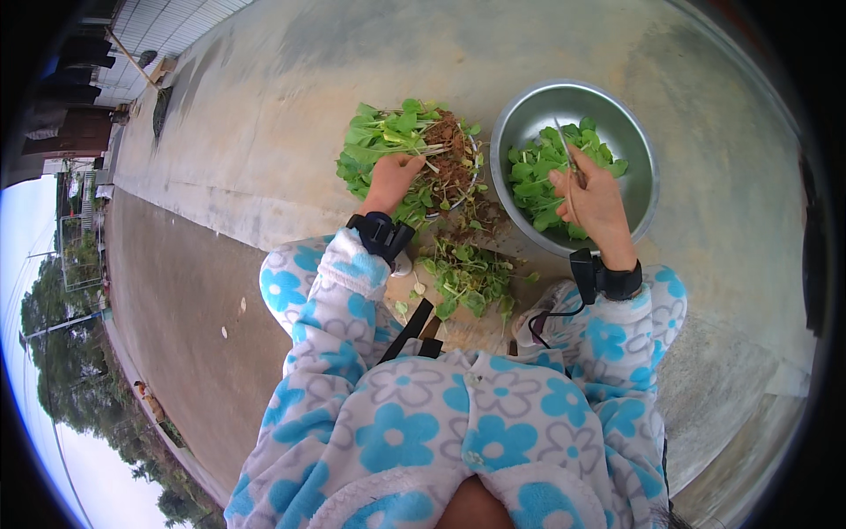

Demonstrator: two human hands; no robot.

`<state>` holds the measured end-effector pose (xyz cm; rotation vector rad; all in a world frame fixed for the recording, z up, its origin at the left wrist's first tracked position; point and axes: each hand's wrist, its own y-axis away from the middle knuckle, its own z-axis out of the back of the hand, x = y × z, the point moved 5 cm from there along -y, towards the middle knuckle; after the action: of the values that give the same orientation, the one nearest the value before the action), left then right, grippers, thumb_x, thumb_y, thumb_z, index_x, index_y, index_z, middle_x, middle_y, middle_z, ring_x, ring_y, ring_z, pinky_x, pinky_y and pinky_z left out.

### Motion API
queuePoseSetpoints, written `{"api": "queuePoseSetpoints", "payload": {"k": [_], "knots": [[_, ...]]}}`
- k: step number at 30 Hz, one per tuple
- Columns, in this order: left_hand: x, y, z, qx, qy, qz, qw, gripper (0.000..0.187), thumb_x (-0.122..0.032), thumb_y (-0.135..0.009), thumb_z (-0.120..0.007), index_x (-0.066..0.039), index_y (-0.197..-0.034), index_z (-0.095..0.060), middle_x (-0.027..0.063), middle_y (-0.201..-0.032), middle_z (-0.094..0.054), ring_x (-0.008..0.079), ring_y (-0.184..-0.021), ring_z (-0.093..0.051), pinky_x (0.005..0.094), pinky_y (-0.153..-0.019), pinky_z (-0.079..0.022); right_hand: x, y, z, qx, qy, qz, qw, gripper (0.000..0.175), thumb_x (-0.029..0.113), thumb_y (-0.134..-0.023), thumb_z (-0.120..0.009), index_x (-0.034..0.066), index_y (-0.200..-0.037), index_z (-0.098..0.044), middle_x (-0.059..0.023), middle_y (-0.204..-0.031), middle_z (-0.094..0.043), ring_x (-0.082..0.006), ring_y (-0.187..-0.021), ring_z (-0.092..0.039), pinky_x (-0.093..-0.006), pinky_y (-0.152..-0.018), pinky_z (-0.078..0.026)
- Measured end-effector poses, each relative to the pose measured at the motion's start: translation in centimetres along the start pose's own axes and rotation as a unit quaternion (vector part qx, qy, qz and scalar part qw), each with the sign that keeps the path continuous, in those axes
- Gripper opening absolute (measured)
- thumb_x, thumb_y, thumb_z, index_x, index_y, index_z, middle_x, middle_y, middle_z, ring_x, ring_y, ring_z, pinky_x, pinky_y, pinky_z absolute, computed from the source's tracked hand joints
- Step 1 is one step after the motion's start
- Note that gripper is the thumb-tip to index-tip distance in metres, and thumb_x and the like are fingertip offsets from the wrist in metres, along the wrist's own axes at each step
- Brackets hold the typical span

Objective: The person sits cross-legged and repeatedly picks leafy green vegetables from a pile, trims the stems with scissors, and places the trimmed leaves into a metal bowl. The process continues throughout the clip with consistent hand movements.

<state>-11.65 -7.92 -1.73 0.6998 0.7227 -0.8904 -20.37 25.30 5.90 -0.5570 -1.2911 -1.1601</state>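
My left hand point(394, 178) is at a heap of leafy greens point(380, 135), its fingertips pinched on pale stems at the root side. Clumps of reddish-brown soil point(449, 142) cling to the roots at the heap's right. Under the heap, the pale rim of a container shows in part; the greens hide the rest. Over a wide stainless steel basin point(634, 198), my right hand point(595, 195) grips a small knife point(563, 140), its thin blade pointing up and away from me. Loose green leaves point(538, 175) lie in the basin below that hand.
Between my feet lies a pile of leafy trimmings point(469, 278), with loose soil point(486, 221) just beyond it. A shoe point(542, 314) is close to the basin's near side. On the concrete floor point(297, 119), a broom point(160, 109) leans by the tiled wall at far left.
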Motion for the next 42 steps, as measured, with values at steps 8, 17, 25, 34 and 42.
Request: {"api": "queuePoseSetpoints", "payload": {"k": [8,17,25,34,42], "knots": [[0.0,0.4,-0.1,-0.007,0.088,0.038,0.995,0.025,-0.02,-0.089,-0.072,0.004,-0.083,-0.068,0.0001,-0.069,-0.058,0.0107,-0.065,-0.049,0.0315,-0.061,-0.04,0.4,0.7,-1.0,0.084,0.091,0.061,0.99,0.026,0.021,-0.091,-0.071,-0.0028,-0.102,-0.068,-0.0056,-0.052,-0.047,-0.0143,-0.045,-0.043,-0.0338,-0.048,-0.039],[-2.6,9.7,-3.1,0.257,-0.08,-0.01,0.963,0.021,-0.016,-0.087,-0.071,0.003,-0.094,-0.072,0.0161,-0.088,-0.07,0.0234,-0.08,-0.065,0.0351,-0.078,-0.05,0.1,0.6,-1.4,0.094,0.086,-0.007,0.992,0.04,0.028,-0.089,-0.073,-0.0021,-0.068,-0.058,-0.0096,-0.048,-0.047,-0.02,-0.045,-0.045,-0.0352,-0.05,-0.038],[-2.8,-0.9,1.0,-0.03,-0.199,-0.136,0.97,0.019,-0.013,-0.08,-0.074,-0.006,-0.097,-0.073,0.0181,-0.108,-0.069,0.0351,-0.108,-0.063,0.0383,-0.095,-0.048,-0.3,-0.1,-2.4,0.081,0.088,0.081,0.989,0.04,0.031,-0.087,-0.075,-0.0025,-0.071,-0.058,-0.0174,-0.055,-0.049,-0.0304,-0.049,-0.045,-0.0396,-0.052,-0.04],[-0.8,-4.1,-0.2,-0.011,-0.197,-0.088,0.976,0.015,-0.013,-0.08,-0.075,-0.005,-0.092,-0.073,0.0146,-0.095,-0.072,0.0293,-0.091,-0.068,0.0372,-0.084,-0.051,-0.8,-0.1,-3.2,0.107,0.029,0.026,0.994,0.04,0.031,-0.091,-0.073,-0.0002,-0.07,-0.058,-0.0075,-0.045,-0.045,-0.014,-0.041,-0.043,-0.0337,-0.045,-0.035],[-3.1,-1.5,0.8,0.013,-0.114,-0.107,0.988,0.013,-0.012,-0.082,-0.074,-0.002,-0.089,-0.072,0.0126,-0.089,-0.071,0.0242,-0.084,-0.067,0.0364,-0.079,-0.051,-1.6,0.1,-5.1,0.164,-0.018,-0.029,0.986,0.032,0.029,-0.094,-0.071,-0.0021,-0.096,-0.062,-0.0007,-0.057,-0.053,-0.0069,-0.046,-0.048,-0.026,-0.043,-0.035]]}}
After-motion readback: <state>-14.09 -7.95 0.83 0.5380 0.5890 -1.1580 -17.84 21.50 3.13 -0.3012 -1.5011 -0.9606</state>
